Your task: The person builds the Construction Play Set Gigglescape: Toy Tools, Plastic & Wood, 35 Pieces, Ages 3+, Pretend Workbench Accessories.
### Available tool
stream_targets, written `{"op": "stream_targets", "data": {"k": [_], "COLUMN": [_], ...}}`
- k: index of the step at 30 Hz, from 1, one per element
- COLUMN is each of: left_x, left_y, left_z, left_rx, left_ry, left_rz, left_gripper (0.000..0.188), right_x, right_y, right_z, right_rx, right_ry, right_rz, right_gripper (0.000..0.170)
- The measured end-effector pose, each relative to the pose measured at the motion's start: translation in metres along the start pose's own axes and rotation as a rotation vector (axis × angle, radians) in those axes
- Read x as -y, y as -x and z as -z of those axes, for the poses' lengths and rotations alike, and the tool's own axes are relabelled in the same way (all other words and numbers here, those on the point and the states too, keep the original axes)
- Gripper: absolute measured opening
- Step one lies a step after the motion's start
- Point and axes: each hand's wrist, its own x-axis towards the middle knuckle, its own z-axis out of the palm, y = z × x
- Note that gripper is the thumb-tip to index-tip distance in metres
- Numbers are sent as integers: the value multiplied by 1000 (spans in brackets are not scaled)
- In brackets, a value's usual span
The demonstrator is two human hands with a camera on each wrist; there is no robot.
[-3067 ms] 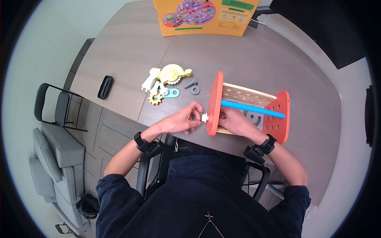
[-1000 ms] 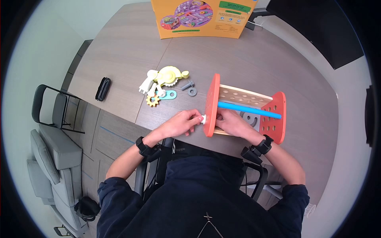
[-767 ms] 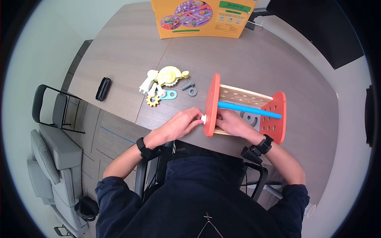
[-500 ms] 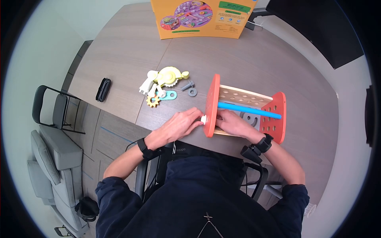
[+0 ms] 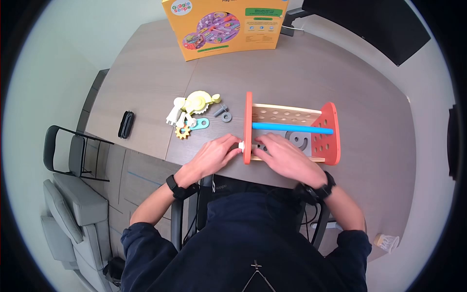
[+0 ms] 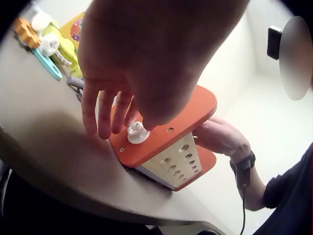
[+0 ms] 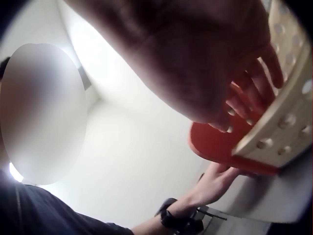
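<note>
A toy toolbox with red end panels [image 5: 248,117], pale wooden sides with holes [image 5: 287,116] and a blue rod handle [image 5: 292,128] stands near the table's front edge. A white toy screw [image 6: 138,132] sticks out of the left end panel's outer face. My left hand [image 5: 210,155] pinches it between thumb and forefinger, the other fingers stretched out beside it. My right hand [image 5: 287,156] reaches into the toolbox from the front. Its thumb and fingers are spread apart close to the same panel's inner face, just opposite the screw.
Left of the toolbox lie a yellow-green toy saw [image 5: 198,102], a turquoise strip [image 5: 199,124], an orange gear [image 5: 182,132], a grey bolt [image 5: 220,110] and a grey washer [image 5: 226,117]. A black case [image 5: 126,124] lies farther left. A yellow box [image 5: 228,29] stands at the back.
My left hand has come in from beside the white screw and taken hold of it. The right thumb and fingers have spread apart inside the toolbox, which has turned slightly. The head view has shifted.
</note>
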Motion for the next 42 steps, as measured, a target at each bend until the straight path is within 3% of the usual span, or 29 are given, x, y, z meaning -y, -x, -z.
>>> {"op": "stream_targets", "data": {"k": [3, 6, 7, 10, 13, 17, 19, 23, 28, 29, 32, 34, 42], "left_x": [-5, 3, 8, 11, -22, -33, -37, -64, -106, -115, -107, -99, -76], "left_y": [1, -2, -4, -11, -18, -25, -28, -39, -35, -32, -35, -38, -45], "left_z": [-1, -6, -9, -17, -2, 4, -2, 18, 31, 34, 20, 13, 9], "left_rx": [-28, -47, -48, 21, 53, 108, -41, -219, -326, -275, -363, -347, -307], "left_ry": [138, 279, 320, 723, 745, 800, 815, 708, 599, 642, 529, 580, 545], "left_rz": [133, 227, 247, 371, 405, 452, 371, 125, -45, 25, 8, 32, 139], "left_gripper": [42, 54, 58, 67, 73, 80, 82, 90, 88, 84, 73, 71, 69], "right_x": [33, 4, -18, -74, -123, -124, -120, -97, -72, -68, -66, -61, -78], "right_y": [46, 92, 106, 106, 99, 90, 83, 93, 92, 91, 85, 80, 73], "right_z": [47, 74, 86, 94, 64, 56, 59, 86, 91, 87, 79, 78, 66], "right_rx": [-166, -521, -604, -680, -403, -382, -436, -543, -601, -622, -675, -669, -644], "right_ry": [-123, -544, -468, -321, -411, -820, -873, -1107, -1027, -1012, -950, -851, -762], "right_rz": [-92, -312, -312, -564, -479, -591, -560, -444, -217, -225, -256, -346, -402], "right_gripper": [35, 25, 29, 47, 69, 85, 88, 84, 75, 73, 60, 57, 51]}}
